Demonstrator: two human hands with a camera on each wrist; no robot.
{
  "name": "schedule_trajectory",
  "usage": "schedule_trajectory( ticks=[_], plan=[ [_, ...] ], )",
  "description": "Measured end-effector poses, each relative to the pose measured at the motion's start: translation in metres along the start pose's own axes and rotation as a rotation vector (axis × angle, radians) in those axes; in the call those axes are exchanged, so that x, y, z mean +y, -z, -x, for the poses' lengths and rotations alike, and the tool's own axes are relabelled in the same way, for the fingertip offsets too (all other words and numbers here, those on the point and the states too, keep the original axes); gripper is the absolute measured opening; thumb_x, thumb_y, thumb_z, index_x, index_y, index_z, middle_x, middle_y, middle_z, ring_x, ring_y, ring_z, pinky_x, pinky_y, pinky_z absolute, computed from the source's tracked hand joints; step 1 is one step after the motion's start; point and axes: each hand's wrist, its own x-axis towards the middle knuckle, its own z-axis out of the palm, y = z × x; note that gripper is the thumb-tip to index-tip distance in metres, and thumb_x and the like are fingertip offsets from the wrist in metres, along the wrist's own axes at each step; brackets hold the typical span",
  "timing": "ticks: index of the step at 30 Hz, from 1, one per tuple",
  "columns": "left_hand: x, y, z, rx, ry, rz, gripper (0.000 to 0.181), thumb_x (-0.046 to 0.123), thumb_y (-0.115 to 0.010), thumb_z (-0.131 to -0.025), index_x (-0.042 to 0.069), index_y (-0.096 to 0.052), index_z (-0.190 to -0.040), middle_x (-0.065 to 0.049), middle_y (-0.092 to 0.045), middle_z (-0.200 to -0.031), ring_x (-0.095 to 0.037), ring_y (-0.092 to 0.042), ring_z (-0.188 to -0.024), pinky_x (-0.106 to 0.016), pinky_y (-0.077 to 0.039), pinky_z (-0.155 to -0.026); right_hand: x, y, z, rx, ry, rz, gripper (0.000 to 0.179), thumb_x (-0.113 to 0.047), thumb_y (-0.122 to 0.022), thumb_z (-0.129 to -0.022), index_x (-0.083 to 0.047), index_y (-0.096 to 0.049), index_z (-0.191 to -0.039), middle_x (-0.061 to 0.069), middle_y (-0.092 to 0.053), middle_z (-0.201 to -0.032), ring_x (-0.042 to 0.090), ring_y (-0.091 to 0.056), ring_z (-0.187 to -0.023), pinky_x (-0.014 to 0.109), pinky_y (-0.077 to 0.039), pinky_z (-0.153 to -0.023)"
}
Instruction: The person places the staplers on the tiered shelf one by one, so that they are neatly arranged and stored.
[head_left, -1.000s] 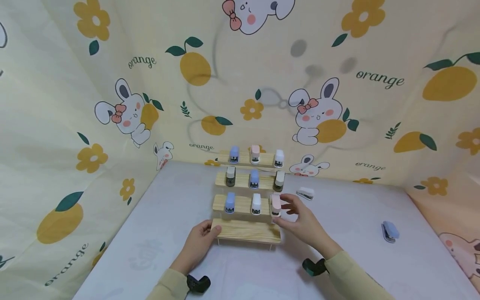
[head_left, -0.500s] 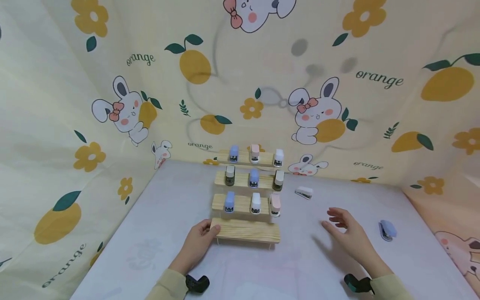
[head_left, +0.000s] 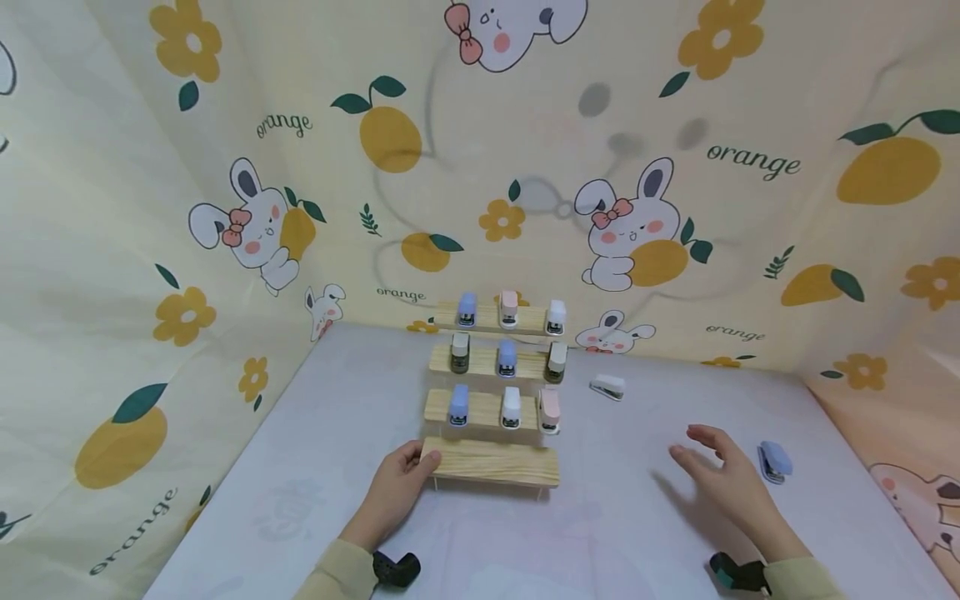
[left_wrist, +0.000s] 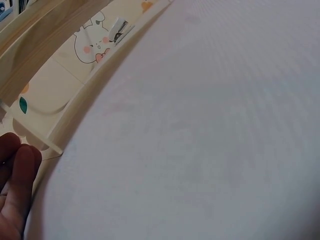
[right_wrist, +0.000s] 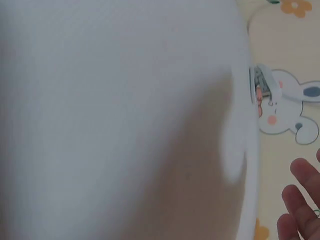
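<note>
My left hand (head_left: 397, 487) grips the left edge of the lowest step of a wooden tiered stand (head_left: 495, 463), thumb on top. In the left wrist view its fingers (left_wrist: 22, 167) show beside a thin leg. That lowest step is bare. On the step above sit a blue mini stapler (head_left: 459, 405), a white stapler (head_left: 512, 407) and, at the right end, a pink stapler (head_left: 550, 410). My right hand (head_left: 723, 479) hovers over the table with parted fingers, holding nothing, just left of a loose blue stapler (head_left: 776, 461).
The two upper steps carry three staplers each, among them a grey-and-dark one (head_left: 460, 353) and a pink one (head_left: 508, 308). Right of the stand, a loose white stapler (head_left: 608, 387) lies on the white tabletop (head_left: 615, 517). Patterned cloth (head_left: 450, 192) walls the back and sides.
My right hand has let go of the pink stapler on the stand and moved right toward the loose blue stapler. The left hand keeps its hold on the stand.
</note>
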Motion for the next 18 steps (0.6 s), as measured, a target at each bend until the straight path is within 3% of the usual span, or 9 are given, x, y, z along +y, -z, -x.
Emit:
schedule_trajectory(
  ticks=[7,18],
  plan=[
    [0.001,0.000,0.003,-0.002,-0.018,0.014,0.057,0.053,-0.060,-0.091,0.007,-0.060,-0.124,-0.004,-0.065,-0.117,-0.016,-0.059,-0.109,-0.036,-0.049,-0.095,0.009,0.002,0.001,-0.098,-0.071,-0.002,0.089,-0.059,-0.056,-0.091,0.001,-0.025,-0.148,0.032,-0.030,-0.147,0.055,-0.029,-0.129,0.069,-0.031,-0.097],
    [-0.002,0.000,0.001,-0.011,-0.027,0.003,0.056,0.054,-0.059,-0.091,0.008,-0.061,-0.123,-0.003,-0.066,-0.116,-0.015,-0.060,-0.108,-0.035,-0.049,-0.094,0.022,-0.003,-0.006,-0.173,-0.115,0.042,0.098,-0.064,-0.059,-0.086,0.003,-0.023,-0.149,0.031,-0.031,-0.146,0.050,-0.038,-0.127,0.061,-0.039,-0.098]
  ],
)
